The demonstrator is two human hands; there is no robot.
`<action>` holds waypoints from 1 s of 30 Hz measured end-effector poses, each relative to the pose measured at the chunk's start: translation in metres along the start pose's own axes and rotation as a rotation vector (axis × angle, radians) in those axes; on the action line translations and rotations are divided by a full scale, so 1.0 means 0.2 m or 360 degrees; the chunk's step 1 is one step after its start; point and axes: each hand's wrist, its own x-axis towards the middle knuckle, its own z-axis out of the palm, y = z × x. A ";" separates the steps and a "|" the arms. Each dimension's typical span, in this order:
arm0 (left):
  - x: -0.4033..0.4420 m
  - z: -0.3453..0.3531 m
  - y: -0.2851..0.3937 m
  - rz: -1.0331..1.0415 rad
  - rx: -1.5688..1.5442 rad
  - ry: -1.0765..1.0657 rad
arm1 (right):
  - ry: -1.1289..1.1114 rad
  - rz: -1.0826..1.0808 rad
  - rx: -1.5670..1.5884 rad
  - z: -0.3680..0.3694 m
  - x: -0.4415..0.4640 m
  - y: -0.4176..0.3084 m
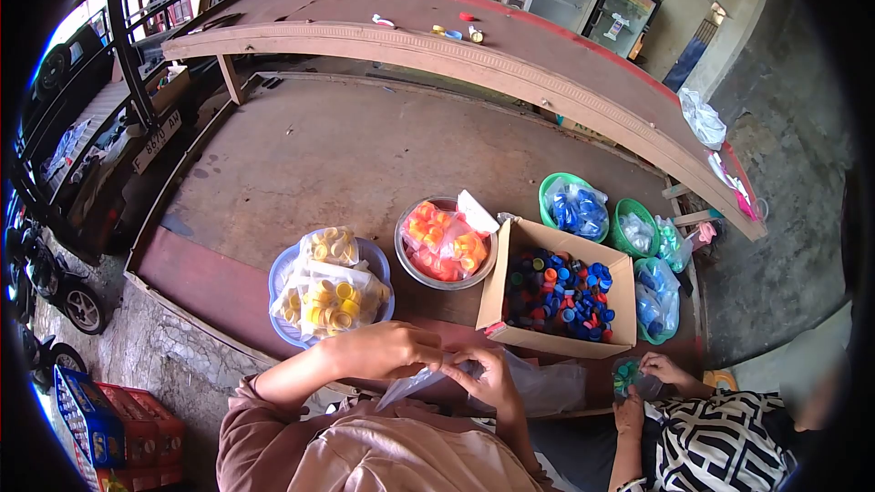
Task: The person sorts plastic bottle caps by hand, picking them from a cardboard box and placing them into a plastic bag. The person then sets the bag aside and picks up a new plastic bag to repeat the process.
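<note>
Close to my body, a clear plastic bag (410, 389) is pinched between my two hands. My left hand (390, 349) is closed with its fingertips at the bag's upper edge. Facing it, my right hand (489, 377) grips the same bag with bent fingers. Just beyond my left hand, a lavender basket (276, 284) holds bagged yellow and cream caps. A metal bowl (401, 251) with bags of orange and red caps stands ahead of my hands. To its right, a cardboard box (565, 340) is filled with loose blue, red and black caps.
A co-worker's hands (629, 408) hold a bag of green caps at the right. Green baskets (545, 210) of bagged caps stand behind the box. More clear bags (547, 384) lie by my right hand. A raised wooden shelf (510, 59) crosses the table's far side.
</note>
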 end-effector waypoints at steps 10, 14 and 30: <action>0.02 0.04 -0.03 0.0269 0.0700 0.0187 | 0.0120 0.0033 0.0184 0.03 0.00 0.03; 0.01 0.03 -0.06 0.0290 0.0566 0.0163 | 0.0071 0.0036 0.0124 0.01 0.00 0.02; 0.01 0.03 -0.09 0.0206 0.0442 0.0114 | 0.0065 0.0076 0.0110 0.01 0.00 0.03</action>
